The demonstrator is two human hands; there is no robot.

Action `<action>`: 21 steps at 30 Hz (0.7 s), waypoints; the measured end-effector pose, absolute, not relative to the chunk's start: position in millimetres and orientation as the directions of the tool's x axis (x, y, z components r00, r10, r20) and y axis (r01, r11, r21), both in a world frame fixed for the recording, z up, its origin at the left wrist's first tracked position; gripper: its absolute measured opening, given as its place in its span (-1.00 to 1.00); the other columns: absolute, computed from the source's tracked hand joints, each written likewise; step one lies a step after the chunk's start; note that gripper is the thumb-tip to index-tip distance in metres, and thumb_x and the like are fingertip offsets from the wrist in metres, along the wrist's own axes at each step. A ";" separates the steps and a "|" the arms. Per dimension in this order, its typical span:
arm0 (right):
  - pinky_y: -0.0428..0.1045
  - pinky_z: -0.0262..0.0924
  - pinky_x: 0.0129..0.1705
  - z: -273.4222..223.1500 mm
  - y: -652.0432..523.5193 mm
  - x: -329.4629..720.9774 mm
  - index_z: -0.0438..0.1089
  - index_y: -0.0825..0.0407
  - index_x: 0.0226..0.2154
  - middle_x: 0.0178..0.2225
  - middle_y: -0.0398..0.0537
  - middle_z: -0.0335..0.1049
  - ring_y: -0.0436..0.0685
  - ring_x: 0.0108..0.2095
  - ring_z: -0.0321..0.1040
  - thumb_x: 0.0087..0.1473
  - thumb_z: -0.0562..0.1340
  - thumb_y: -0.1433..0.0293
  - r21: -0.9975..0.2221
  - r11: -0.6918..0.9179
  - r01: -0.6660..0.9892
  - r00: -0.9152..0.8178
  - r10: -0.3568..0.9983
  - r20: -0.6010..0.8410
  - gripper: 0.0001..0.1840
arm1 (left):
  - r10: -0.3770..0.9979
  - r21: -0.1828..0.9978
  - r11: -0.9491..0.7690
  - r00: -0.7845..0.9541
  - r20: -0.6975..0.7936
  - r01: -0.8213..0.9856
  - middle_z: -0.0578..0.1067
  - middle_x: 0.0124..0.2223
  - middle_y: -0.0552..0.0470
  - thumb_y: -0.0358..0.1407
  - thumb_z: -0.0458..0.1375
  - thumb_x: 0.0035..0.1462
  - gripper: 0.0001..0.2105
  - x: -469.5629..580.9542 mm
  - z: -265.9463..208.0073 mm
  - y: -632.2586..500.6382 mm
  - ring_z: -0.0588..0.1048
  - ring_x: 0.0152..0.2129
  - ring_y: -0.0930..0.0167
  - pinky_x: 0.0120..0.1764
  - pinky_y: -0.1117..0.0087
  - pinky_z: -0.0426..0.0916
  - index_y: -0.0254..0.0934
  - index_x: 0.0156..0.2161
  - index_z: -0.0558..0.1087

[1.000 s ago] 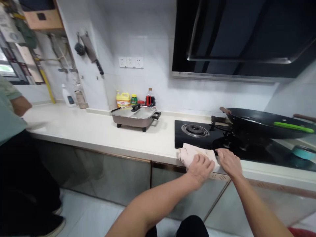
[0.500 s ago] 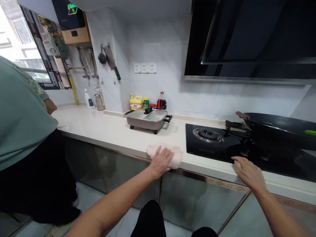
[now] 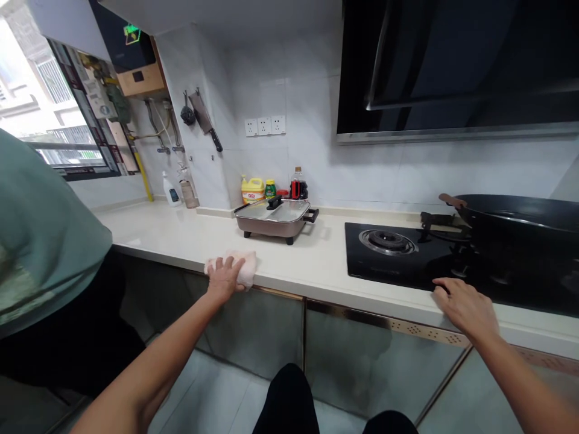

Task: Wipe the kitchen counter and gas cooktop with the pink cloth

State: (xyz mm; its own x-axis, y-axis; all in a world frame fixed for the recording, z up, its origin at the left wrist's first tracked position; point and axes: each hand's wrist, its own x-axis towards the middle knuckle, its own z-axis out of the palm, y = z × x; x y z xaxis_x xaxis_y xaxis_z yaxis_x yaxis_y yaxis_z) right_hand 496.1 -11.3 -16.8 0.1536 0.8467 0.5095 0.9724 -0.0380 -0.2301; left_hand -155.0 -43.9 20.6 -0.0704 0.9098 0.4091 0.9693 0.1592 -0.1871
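Under my left hand [image 3: 222,281] is a pale pink cloth [image 3: 244,268], pressed against the front edge of the white countertop [image 3: 312,268]. My fingers are spread over the cloth and hold it there. At the right, my right hand [image 3: 468,307] rests on the counter's front edge, fingers stretched out and nothing held. Its fingertips are at the near border of the black gas stove [image 3: 384,265]. Behind the cloth stands a brown electric pan [image 3: 271,226] with a glass lid and black handle.
A person in a green top [image 3: 49,223] stands at the left. A large wok [image 3: 520,223] sits on the stove's right side, beneath the range hood [image 3: 452,72]. A yellow jug [image 3: 252,190] and several bottles line the wall; a cleaver [image 3: 203,114] hangs above.
My left hand has slid the cloth leftward along the counter's edge. My right hand keeps its place by the stove. The person at the left has shifted, and the view has moved slightly.
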 end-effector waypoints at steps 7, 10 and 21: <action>0.32 0.22 0.13 -18.3 -6.7 495.7 0.53 -0.06 -0.01 0.11 0.07 0.49 0.38 0.06 0.40 0.17 -0.01 0.16 -0.263 -0.077 0.962 0.201 0.851 0.485 -0.47 | 0.901 -0.255 -0.081 0.180 0.394 0.964 0.43 0.14 -0.22 -0.15 0.47 -0.10 -0.23 -94.7 21.5 -41.6 0.33 0.08 -0.07 0.24 -0.20 0.07 -0.08 0.26 0.37; 0.33 0.22 0.13 -17.5 -7.5 496.1 0.52 -0.07 0.01 0.12 0.07 0.48 0.39 0.06 0.40 0.17 -0.02 0.14 -0.247 -0.095 0.964 0.203 0.864 0.461 -0.46 | 0.865 -0.264 -0.220 0.312 0.392 0.939 0.42 0.16 -0.22 -0.09 0.50 -0.13 -0.17 -40.6 13.5 -38.5 0.34 0.09 -0.06 0.24 -0.21 0.09 -0.08 0.27 0.34; 0.39 0.27 0.08 -22.0 -5.3 512.0 0.52 -0.09 0.00 0.14 0.12 0.47 0.47 0.06 0.42 0.16 -0.02 0.11 -0.241 -0.045 0.969 0.153 0.880 0.450 -0.44 | 0.541 -0.364 -0.557 0.659 0.523 0.746 0.41 0.15 -0.28 -0.04 0.39 0.02 -0.24 180.5 -19.7 -36.5 0.38 0.01 0.03 0.06 -0.11 0.27 -0.32 0.26 0.30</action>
State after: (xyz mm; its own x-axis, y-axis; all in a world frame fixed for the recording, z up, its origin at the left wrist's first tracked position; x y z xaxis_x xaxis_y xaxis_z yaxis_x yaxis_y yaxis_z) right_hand 512.0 -5.3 -22.0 0.1526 0.8800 0.4499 0.9694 -0.0446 -0.2415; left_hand 180.5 -36.5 -19.7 0.6589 0.5410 0.5226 0.7463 -0.5573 -0.3640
